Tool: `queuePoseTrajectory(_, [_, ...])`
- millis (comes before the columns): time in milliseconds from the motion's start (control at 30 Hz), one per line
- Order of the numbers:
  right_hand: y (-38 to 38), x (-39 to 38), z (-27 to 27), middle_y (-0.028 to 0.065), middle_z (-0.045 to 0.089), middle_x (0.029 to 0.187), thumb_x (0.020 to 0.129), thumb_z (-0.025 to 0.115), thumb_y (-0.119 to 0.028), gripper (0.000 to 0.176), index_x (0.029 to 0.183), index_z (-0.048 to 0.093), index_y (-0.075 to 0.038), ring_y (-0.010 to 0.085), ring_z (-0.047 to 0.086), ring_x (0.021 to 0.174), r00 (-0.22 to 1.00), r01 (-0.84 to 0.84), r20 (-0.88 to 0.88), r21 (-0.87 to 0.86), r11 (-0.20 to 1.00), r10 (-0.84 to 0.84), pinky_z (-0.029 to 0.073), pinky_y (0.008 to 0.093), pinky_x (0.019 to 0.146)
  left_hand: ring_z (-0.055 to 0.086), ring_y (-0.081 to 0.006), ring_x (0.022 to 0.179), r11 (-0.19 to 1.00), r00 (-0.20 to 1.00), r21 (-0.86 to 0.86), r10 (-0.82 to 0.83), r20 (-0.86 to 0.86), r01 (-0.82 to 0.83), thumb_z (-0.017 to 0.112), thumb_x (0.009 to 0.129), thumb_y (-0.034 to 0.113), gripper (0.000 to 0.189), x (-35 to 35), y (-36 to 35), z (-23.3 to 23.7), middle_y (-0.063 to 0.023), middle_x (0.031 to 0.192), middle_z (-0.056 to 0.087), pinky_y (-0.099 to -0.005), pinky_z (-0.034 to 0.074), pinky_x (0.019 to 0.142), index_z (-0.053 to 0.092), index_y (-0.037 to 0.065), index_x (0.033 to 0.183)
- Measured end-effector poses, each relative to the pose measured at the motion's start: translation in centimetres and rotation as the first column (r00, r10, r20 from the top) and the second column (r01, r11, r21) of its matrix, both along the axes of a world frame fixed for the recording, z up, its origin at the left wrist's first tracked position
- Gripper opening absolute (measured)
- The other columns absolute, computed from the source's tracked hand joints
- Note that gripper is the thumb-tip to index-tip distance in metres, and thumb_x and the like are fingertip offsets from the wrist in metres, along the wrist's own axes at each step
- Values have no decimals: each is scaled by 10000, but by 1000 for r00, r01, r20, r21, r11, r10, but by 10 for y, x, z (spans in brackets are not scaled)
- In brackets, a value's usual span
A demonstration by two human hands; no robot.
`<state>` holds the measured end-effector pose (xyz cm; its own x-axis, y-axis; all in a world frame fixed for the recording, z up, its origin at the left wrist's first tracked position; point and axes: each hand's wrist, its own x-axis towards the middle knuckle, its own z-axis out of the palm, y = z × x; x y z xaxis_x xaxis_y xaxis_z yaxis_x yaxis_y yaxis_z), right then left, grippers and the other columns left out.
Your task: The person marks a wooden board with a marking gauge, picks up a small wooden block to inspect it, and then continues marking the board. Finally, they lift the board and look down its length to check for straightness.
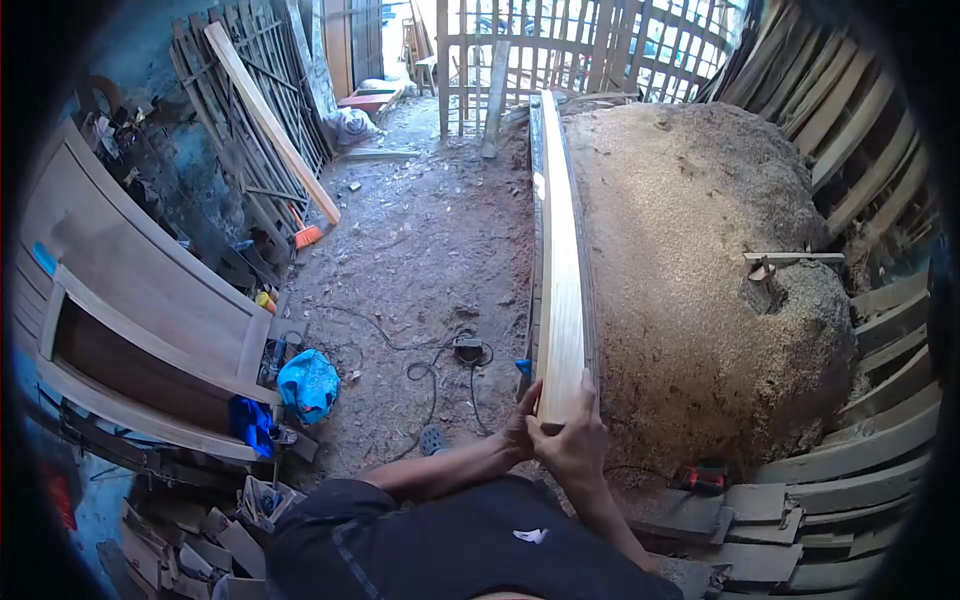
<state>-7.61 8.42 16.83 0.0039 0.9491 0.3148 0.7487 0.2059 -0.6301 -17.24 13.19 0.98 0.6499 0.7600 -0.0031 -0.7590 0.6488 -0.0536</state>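
Observation:
A long pale wooden board (563, 270) runs away from me along a narrow dark bench (537, 210). At its near end, my left hand (520, 425) is closed on the board's left side. My right hand (575, 435) wraps round the right side and near corner, with the thumb by the end face. The fingers under the board are partly hidden. A small blue object (523, 367) sits at the bench's left edge, just beyond my left hand.
A large sawdust heap (690, 260) lies right of the bench. Black cables and a power socket (468, 348) lie on the floor. Left are a blue bag (308, 384), an orange brush (307, 236) and wooden door panels (150, 250). A red tool (706, 478) lies at right.

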Motion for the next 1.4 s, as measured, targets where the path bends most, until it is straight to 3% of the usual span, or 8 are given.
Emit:
queuePoseTrajectory(200, [-2,18,-36,323,666,1171,673,873,-202,1004,1507,354,6,467,703,1036,999,26,-38,-69,997,-28,597,504,887,633,-246,1240,985,966,-2,-170,-195,173,710,927,587,774,-4,-2,-30,-108,1400,612,-430,537,1037,493,103,1490])
queuePoseTrajectory(300, [-6,34,-63,304,678,1160,691,860,-209,962,1500,376,-19,469,705,1025,999,47,-18,-56,997,-48,599,502,898,643,-210,1183,980,342,187,153,-927,70,708,958,532,718,-34,-8,-43,-109,1366,635,-361,530,954,518,62,1467])
queuePoseTrajectory(533, [-19,57,-172,271,587,1354,720,816,-243,929,1516,374,-60,473,654,1113,1000,1,15,-25,1000,-1,591,531,899,690,-229,1095,964,-381,266,253,-889,20,711,955,461,552,-192,-82,-174,-130,1163,735,-376,536,921,655,45,1314])
queuePoseTrajectory(600, [-22,54,-179,300,573,1359,719,822,-229,926,1506,379,-18,475,624,1182,998,37,60,-67,997,-33,552,513,994,721,-254,992,911,-518,89,308,-798,403,669,966,349,414,-227,-120,-209,-163,1038,755,-399,554,860,698,34,1233])
queuePoseTrajectory(667, [-22,50,-169,298,576,1347,725,820,-235,922,1504,382,-10,469,624,1184,997,72,21,-184,980,-70,550,516,995,715,-227,881,918,-383,-4,161,-910,396,612,970,246,294,-256,-171,-306,-127,951,755,-377,556,789,732,37,1139])
queuePoseTrajectory(1000, [-24,53,-171,301,510,1431,738,858,-306,978,1517,356,7,468,570,1272,995,44,90,-167,985,-29,527,504,1035,637,-95,753,892,8,-34,-43,-999,451,634,971,146,200,-290,-215,-255,2,879,714,-260,501,681,758,17,1060])
queuePoseTrajectory(1233, [-8,58,-161,356,362,1538,754,871,-416,1024,1531,344,-8,537,383,1417,972,-84,212,-67,994,96,351,566,1192,704,-180,855,939,-268,335,343,-900,76,620,987,227,259,-218,-197,-240,-69,1010,772,-316,536,785,767,42,1092])
queuePoseTrajectory(1400, [22,44,-161,366,287,1581,769,847,-462,1007,1530,353,-24,571,244,1476,937,-104,322,-118,988,137,264,617,1206,697,-193,891,895,-427,59,268,-863,442,611,991,224,262,-204,-163,-270,-79,1043,762,-325,529,808,756,40,1110])
